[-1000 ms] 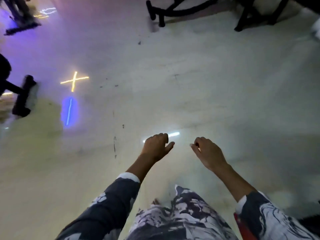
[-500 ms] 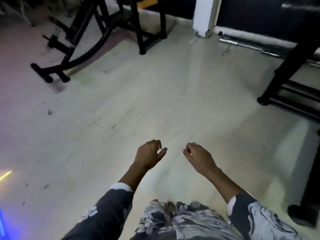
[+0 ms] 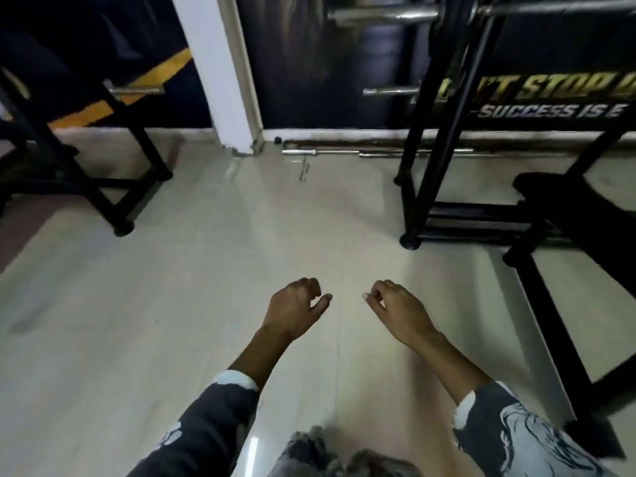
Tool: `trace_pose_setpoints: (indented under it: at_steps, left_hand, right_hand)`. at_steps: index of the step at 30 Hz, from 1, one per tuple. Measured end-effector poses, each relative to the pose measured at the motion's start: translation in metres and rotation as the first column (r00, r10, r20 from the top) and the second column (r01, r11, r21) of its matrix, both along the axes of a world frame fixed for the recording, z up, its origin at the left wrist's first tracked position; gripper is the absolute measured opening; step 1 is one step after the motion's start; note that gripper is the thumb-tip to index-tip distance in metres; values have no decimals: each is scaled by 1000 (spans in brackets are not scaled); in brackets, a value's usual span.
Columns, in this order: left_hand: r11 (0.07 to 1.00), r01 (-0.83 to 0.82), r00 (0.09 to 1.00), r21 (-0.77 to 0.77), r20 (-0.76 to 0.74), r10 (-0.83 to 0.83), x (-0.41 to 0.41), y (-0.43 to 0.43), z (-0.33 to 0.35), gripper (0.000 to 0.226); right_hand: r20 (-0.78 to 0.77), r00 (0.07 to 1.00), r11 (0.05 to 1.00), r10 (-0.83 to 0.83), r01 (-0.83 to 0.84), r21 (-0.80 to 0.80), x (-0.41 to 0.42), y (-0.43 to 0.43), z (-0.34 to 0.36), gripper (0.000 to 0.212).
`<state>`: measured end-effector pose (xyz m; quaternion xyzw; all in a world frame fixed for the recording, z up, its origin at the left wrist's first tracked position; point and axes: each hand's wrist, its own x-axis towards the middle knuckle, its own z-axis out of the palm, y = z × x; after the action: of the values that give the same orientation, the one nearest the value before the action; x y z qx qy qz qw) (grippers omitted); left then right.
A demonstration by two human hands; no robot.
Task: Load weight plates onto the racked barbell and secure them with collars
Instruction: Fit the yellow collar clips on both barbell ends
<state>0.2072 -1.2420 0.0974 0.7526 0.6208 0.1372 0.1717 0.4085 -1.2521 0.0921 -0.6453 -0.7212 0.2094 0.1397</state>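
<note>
At upper right, the racked barbell (image 3: 385, 13) and its rack (image 3: 444, 132) have entered view as the person's gaze rose from bare floor. Left hand (image 3: 292, 309) and right hand (image 3: 399, 313) hang loosely curled, grasping nothing; the approach continues, with no loose plate or collar visible.

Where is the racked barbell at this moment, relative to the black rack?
In the head view, the racked barbell is at the top right, resting across the black rack, its chrome end pointing left toward the white pillar.
</note>
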Motion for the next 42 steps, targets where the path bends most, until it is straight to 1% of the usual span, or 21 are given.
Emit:
trace_pose_setpoints:
  at_steps: [3, 6, 10, 15, 17, 19, 22, 24, 26, 28, 30, 32, 33, 34, 36, 38, 40, 42]
  left_hand:
    - [987, 144, 989, 64, 12, -145, 18, 106, 13, 30]
    - [957, 275, 960, 96, 24, -279, 57, 199, 26, 30]
    - [901, 385, 917, 199, 24, -397, 121, 317, 45, 29]
    - [865, 415, 892, 282, 58, -448, 193, 457, 104, 26]
    - [851, 404, 891, 337, 67, -450, 220, 515, 139, 24]
    - [815, 392, 885, 427, 69, -461, 241, 565, 176, 23]
    - [768, 346, 854, 539, 158, -496, 277, 643, 229, 23]
    - [743, 304, 834, 596, 210, -510, 298, 686, 253, 23]
    - [716, 307, 810, 627, 223, -543, 318, 728, 270, 25]
    - [712, 342, 792, 613, 220, -570, 336, 766, 276, 31]
    - [741, 404, 790, 537, 204, -578, 346, 796, 270, 46]
    - [741, 486, 753, 463, 208, -624, 354, 819, 262, 55]
    - [730, 513, 726, 451, 226, -650, 357, 825, 258, 55]
    - [720, 524, 704, 455, 244, -667, 358, 827, 254, 54]
    - [708, 521, 685, 477, 262, -680, 359, 828, 252, 53]
    - [693, 510, 678, 510, 258, -689, 359, 827, 251, 53]
    - [678, 504, 671, 534, 252, -697, 358, 827, 252, 57]
    - [669, 509, 663, 541, 249, -706, 357, 828, 253, 62]
  right_hand:
    - [-70, 979, 980, -190, 193, 41, 19, 66, 17, 28]
    - [-105, 934, 931, -342, 351, 95, 46, 123, 28, 27]
    - [-145, 890, 880, -433, 452, 145, 89, 214, 36, 26]
    - [-163, 875, 843, -457, 484, 235, 145, 344, 75, 21]
    - [-175, 875, 821, -451, 484, 303, 167, 396, 98, 18]
    - [-186, 868, 788, -460, 496, 364, 187, 442, 122, 18]
    - [-258, 840, 747, -478, 543, 384, 216, 510, 163, 22]
    - [-356, 799, 687, -485, 600, 410, 235, 549, 186, 22]
    - [-462, 740, 600, -489, 670, 438, 254, 587, 205, 22]
    - [-542, 689, 524, -481, 722, 452, 272, 622, 219, 23]
    - [-638, 621, 467, -454, 776, 423, 286, 652, 231, 26]
    - [-744, 532, 442, -404, 826, 351, 297, 684, 239, 30]
    - [-795, 474, 444, -379, 847, 293, 302, 698, 242, 33]
    - [-846, 406, 468, -346, 856, 219, 307, 709, 245, 36]
    - [-946, 231, 565, -228, 823, 65, 315, 728, 249, 40]
    - [-992, 48, 649, -116, 760, -39, 323, 740, 250, 43]
    - [-996, -45, 703, -72, 706, -83, 327, 745, 249, 45]
    - [-995, -96, 715, -39, 693, -95, 329, 747, 247, 41]
